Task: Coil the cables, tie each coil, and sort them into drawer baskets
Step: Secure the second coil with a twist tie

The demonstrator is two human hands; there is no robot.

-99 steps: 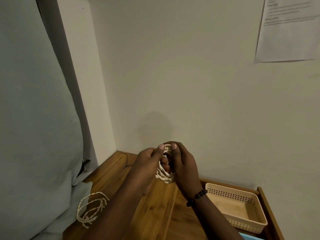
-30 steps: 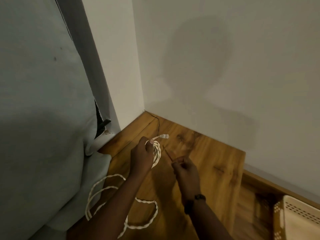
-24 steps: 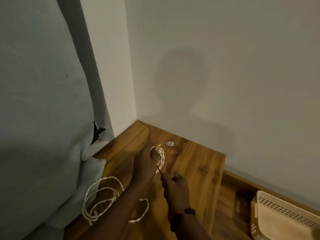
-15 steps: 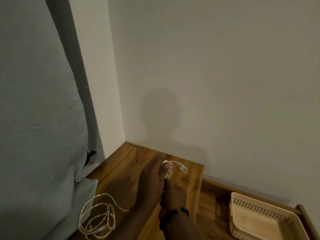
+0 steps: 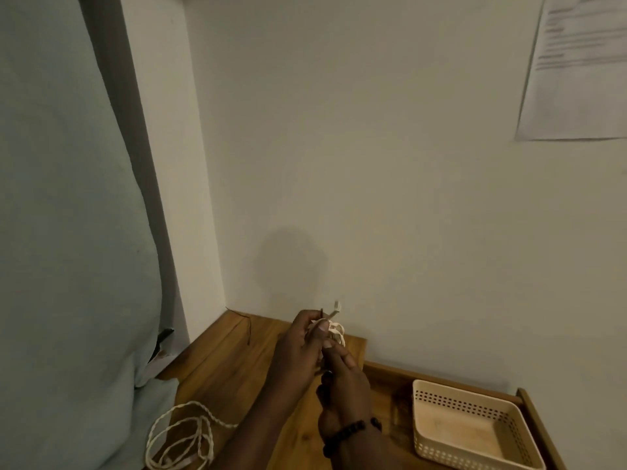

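A small coil of white braided cable (image 5: 336, 331) sits in my left hand (image 5: 298, 351), held up above the wooden top; its plug end sticks up past my thumb. My right hand (image 5: 342, 385) is just below and against the left, fingers pinched on a thin dark tie whose tip pokes up beside the coil. A second white cable (image 5: 183, 435) lies in loose loops at the lower left of the wooden top (image 5: 237, 378). A beige perforated basket (image 5: 470, 432) stands in the open drawer at the lower right; nothing shows inside it.
White walls meet in a corner just behind the wooden top. A pale green cushion or mattress (image 5: 68, 232) fills the left side. A printed sheet (image 5: 576, 66) hangs on the wall at the upper right. A thin dark strand (image 5: 247, 329) lies near the corner.
The view tilted up and right, bringing the basket fully in. My hands came together and rose off the wood with the coil; the long tail of the cable was wound in.
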